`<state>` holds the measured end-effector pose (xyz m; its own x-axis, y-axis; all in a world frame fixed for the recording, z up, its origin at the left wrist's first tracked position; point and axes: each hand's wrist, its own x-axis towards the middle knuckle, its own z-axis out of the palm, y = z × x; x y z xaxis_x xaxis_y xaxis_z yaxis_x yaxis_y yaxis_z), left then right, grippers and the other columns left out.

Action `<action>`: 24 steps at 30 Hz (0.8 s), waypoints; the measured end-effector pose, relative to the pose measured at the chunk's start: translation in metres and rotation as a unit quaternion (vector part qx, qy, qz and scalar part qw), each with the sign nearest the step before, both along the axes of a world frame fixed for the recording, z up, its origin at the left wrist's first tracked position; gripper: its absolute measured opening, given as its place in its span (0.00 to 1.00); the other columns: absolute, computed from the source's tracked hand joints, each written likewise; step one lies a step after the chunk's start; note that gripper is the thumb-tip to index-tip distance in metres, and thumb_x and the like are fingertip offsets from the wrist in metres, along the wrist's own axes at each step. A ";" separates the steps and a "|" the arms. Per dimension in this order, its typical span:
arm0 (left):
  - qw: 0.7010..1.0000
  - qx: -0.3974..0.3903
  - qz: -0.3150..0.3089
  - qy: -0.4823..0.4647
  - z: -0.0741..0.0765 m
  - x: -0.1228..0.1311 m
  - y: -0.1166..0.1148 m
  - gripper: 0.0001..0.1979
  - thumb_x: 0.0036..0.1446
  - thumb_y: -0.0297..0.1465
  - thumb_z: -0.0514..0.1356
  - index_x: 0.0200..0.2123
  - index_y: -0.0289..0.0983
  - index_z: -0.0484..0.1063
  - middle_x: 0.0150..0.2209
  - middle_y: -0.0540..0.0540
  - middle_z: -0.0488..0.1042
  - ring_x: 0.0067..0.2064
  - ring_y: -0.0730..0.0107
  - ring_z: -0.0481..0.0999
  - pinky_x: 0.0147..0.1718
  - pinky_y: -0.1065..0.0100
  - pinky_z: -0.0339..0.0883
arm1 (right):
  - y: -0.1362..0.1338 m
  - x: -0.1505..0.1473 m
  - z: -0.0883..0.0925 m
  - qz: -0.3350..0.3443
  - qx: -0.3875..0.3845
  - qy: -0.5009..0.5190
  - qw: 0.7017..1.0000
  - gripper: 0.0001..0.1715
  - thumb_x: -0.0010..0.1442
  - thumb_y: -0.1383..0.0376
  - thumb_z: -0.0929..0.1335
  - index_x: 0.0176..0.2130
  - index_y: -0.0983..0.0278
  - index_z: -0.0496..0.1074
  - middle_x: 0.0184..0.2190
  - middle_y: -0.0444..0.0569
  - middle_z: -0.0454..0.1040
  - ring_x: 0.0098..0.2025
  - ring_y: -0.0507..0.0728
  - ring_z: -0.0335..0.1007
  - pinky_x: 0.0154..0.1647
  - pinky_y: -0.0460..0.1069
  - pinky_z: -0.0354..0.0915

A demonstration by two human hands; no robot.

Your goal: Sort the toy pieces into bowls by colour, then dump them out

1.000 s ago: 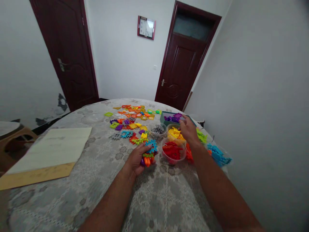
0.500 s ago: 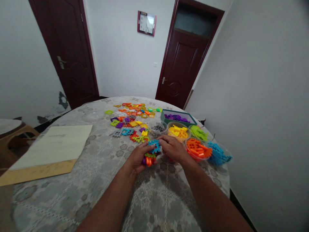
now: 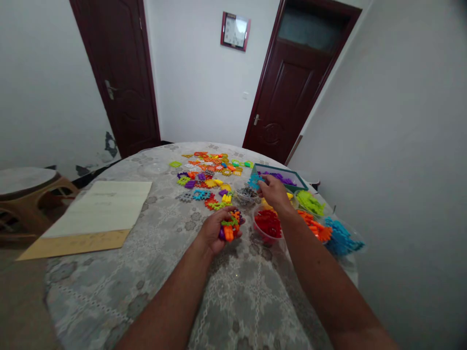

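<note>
My left hand [image 3: 215,228] is closed around several joined plastic building pieces [image 3: 229,228] in orange, green and purple, held low over the table. My right hand [image 3: 274,190] pinches a blue toothed square piece [image 3: 255,181] and holds it above the tub of grey pieces [image 3: 247,192]. Beneath my right wrist stands a clear tub of red pieces [image 3: 268,223]. The tub of yellow pieces [image 3: 291,196] is partly hidden behind my right hand and wrist.
Loose coloured pieces [image 3: 209,183] lie spread over the table's far middle. To the right are a green-edged box of purple pieces [image 3: 301,179] and tubs of lime pieces [image 3: 310,202], orange pieces [image 3: 319,228] and blue pieces [image 3: 341,236]. Paper sheets [image 3: 105,204] lie at left, beside a stool [image 3: 32,194].
My right hand has moved up and away from my left, taking the blue square piece off the joined pieces. The red tub has come into view. The camera view has shifted slightly left.
</note>
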<state>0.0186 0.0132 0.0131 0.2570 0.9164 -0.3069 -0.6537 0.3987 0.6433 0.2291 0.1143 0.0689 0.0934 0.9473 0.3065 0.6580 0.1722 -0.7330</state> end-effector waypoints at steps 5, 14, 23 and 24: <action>1.000 -0.011 0.004 -0.016 0.000 -0.001 0.001 0.24 0.48 0.22 0.62 0.51 0.37 0.72 0.40 0.40 0.79 0.39 0.53 0.85 0.25 0.61 0.79 | -0.012 0.001 -0.005 0.000 0.018 -0.033 0.999 0.22 0.66 0.68 0.64 0.55 0.65 0.79 0.47 0.55 0.84 0.38 0.57 0.80 0.45 0.52 0.75; 1.000 -0.008 -0.001 -0.013 -0.002 0.000 0.000 0.24 0.46 0.23 0.64 0.50 0.37 0.72 0.42 0.41 0.79 0.40 0.53 0.85 0.23 0.63 0.78 | -0.073 -0.012 -0.007 0.068 0.055 -0.102 0.991 0.17 0.70 0.64 0.65 0.51 0.60 0.81 0.44 0.50 0.84 0.42 0.57 0.81 0.49 0.50 0.71; 1.000 -0.022 0.001 0.006 0.002 -0.002 0.001 0.24 0.48 0.22 0.62 0.51 0.36 0.73 0.39 0.40 0.80 0.37 0.56 0.85 0.23 0.64 0.78 | -0.002 -0.017 -0.004 -0.057 -0.067 -0.335 0.938 0.13 0.69 0.63 0.69 0.46 0.67 0.82 0.47 0.65 0.83 0.52 0.65 0.81 0.52 0.53 0.70; 1.000 -0.024 0.003 0.006 0.003 -0.002 0.001 0.24 0.48 0.22 0.62 0.51 0.36 0.73 0.40 0.40 0.80 0.37 0.55 0.85 0.23 0.64 0.78 | 0.001 -0.020 -0.006 -0.057 -0.071 -0.334 0.938 0.12 0.68 0.64 0.70 0.45 0.67 0.82 0.46 0.65 0.83 0.51 0.65 0.81 0.51 0.52 0.70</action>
